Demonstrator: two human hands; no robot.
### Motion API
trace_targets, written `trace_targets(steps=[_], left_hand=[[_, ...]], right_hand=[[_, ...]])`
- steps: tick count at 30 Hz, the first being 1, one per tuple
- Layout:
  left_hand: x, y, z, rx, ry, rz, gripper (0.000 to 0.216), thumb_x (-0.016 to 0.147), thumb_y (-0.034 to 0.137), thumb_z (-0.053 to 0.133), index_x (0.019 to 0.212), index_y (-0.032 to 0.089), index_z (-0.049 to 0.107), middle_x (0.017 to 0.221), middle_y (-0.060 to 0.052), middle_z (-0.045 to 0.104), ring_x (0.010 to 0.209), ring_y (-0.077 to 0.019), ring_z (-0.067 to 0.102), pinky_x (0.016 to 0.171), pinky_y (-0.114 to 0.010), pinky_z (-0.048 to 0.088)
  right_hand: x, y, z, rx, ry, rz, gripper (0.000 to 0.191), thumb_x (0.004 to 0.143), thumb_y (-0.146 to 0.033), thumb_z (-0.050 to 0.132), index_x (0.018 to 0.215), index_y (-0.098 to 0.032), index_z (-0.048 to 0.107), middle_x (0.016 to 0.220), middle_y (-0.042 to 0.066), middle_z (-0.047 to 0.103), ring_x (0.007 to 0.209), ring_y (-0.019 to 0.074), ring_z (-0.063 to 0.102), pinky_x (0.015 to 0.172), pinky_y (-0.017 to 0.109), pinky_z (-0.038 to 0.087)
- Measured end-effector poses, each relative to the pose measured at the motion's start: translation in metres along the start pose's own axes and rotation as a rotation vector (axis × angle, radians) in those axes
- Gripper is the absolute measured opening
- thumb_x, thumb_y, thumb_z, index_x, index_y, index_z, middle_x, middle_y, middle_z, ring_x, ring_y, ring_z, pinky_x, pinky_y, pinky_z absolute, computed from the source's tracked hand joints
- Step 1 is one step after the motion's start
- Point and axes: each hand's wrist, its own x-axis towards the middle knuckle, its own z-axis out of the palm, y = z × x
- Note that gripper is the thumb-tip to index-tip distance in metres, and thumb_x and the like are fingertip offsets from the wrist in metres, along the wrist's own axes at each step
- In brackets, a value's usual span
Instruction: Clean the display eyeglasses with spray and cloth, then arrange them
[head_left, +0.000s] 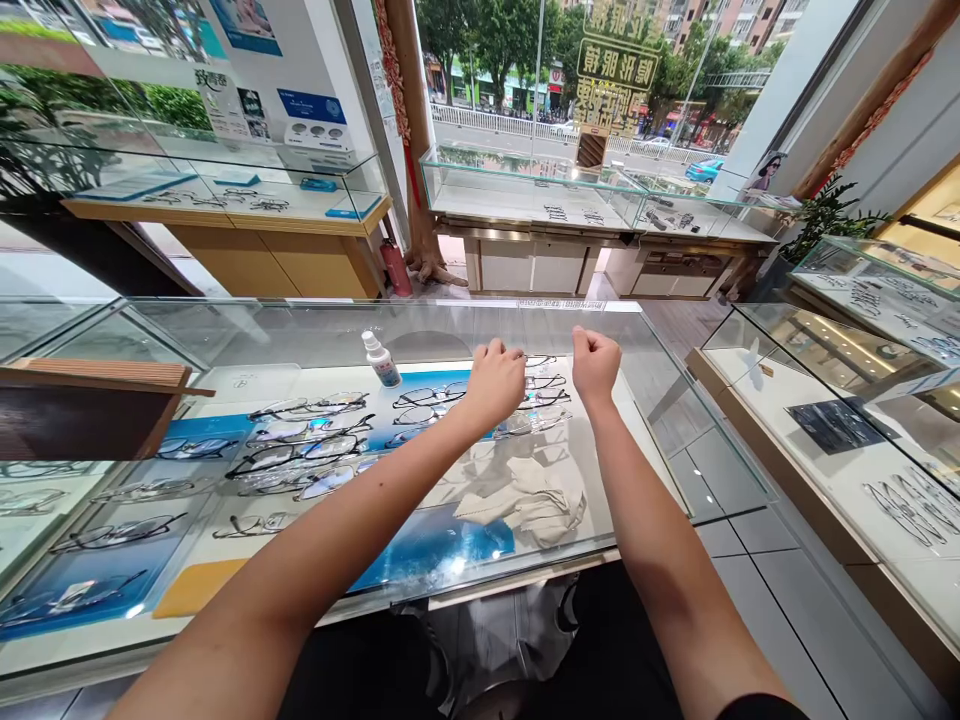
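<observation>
My left hand [498,382] is over the glass counter [337,322], its back toward me and its fingers curled down. My right hand [596,364] is a closed fist a little to its right, with the thumb folded against the fingers. A gap separates the two hands. Whatever either hand may hold is hidden by the fingers. Closer to me lies a crumpled beige cloth [540,500]. Left of my hands stands a white spray bottle [382,360], upright. Rows of eyeglasses [300,450] show around and below my left forearm.
A brown wooden box [82,405] sits on the counter's left side. Under the glass are a blue sheet [450,550] and a yellow pad [199,588]. Another glass showcase [847,400] stands to the right. More showcases [525,195] line the window, near a red fire extinguisher [395,268].
</observation>
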Motion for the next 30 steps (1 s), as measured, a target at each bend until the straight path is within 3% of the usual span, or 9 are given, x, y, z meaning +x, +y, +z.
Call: trace_targets(steps=[4,7,9,13,17,21,26,30], left_hand=[[0.002,0.001,-0.024,-0.07,0.121,-0.095,0.038,0.095,0.014,0.046,0.119,0.016,0.075,0.138,-0.015,0.069,0.118,-0.0375,0.048,0.09,-0.052,0.034],[0.0,0.006,-0.051,-0.239,0.198,-0.201,0.045,0.093,0.014,0.047,0.129,0.019,0.074,0.145,-0.01,0.066,0.123,-0.0378,0.048,0.095,-0.053,0.036],[-0.007,0.01,-0.067,-0.394,0.225,-0.249,0.047,0.092,0.014,0.048,0.132,0.022,0.073,0.146,-0.008,0.065,0.125,-0.0362,0.05,0.1,-0.053,0.037],[-0.033,0.011,-0.083,-0.692,0.238,-0.259,0.045,0.091,0.015,0.051,0.129,0.025,0.074,0.144,-0.005,0.067,0.13,-0.0311,0.052,0.111,-0.049,0.039],[-0.065,-0.006,-0.082,-0.841,0.276,-0.2,0.036,0.089,0.016,0.057,0.117,0.026,0.077,0.134,-0.004,0.073,0.127,-0.0257,0.058,0.114,-0.043,0.041],[-0.083,-0.031,-0.071,-0.922,0.329,-0.267,0.025,0.091,0.033,0.066,0.112,0.023,0.075,0.12,-0.006,0.076,0.116,-0.0249,0.065,0.103,-0.039,0.047],[-0.084,-0.056,-0.055,-1.078,0.337,-0.325,0.032,0.088,0.05,0.07,0.095,0.019,0.073,0.1,-0.006,0.077,0.098,-0.0217,0.068,0.088,-0.033,0.047],[-0.08,-0.069,-0.051,-1.265,0.333,-0.322,0.04,0.084,0.056,0.074,0.097,0.018,0.074,0.103,-0.007,0.077,0.095,-0.0206,0.068,0.084,-0.031,0.05]], right_hand=[[-0.005,-0.003,0.002,0.066,-0.011,-0.001,0.049,0.095,-0.043,0.054,0.061,-0.024,0.024,0.059,-0.006,0.022,0.059,0.0122,0.023,0.057,0.031,0.024],[-0.013,-0.01,0.007,0.158,-0.182,0.02,0.042,0.092,-0.049,0.06,0.062,-0.023,0.047,0.057,-0.007,0.03,0.057,0.0119,0.029,0.057,0.028,0.028],[-0.019,-0.016,0.011,0.249,-0.326,0.048,0.035,0.09,-0.054,0.064,0.076,-0.021,0.062,0.058,-0.008,0.034,0.056,0.0122,0.033,0.056,0.027,0.03],[-0.034,-0.029,0.02,0.428,-0.494,0.05,0.04,0.088,-0.06,0.065,0.089,-0.02,0.066,0.061,-0.007,0.038,0.057,0.0123,0.034,0.055,0.027,0.029],[-0.053,-0.038,0.026,0.412,-0.569,0.007,0.044,0.091,-0.063,0.062,0.079,-0.02,0.061,0.061,-0.007,0.035,0.057,0.0116,0.029,0.054,0.028,0.023],[-0.067,-0.045,0.029,0.332,-0.612,-0.066,0.046,0.092,-0.061,0.063,0.071,-0.021,0.054,0.058,-0.007,0.035,0.056,0.0114,0.03,0.055,0.028,0.023],[-0.067,-0.063,0.034,0.286,-0.656,-0.142,0.044,0.094,-0.058,0.062,0.072,-0.021,0.054,0.058,-0.007,0.038,0.057,0.0119,0.032,0.055,0.027,0.024],[-0.065,-0.074,0.043,0.271,-0.739,-0.191,0.043,0.096,-0.059,0.06,0.075,-0.021,0.056,0.059,-0.007,0.039,0.057,0.0122,0.033,0.055,0.026,0.025]])
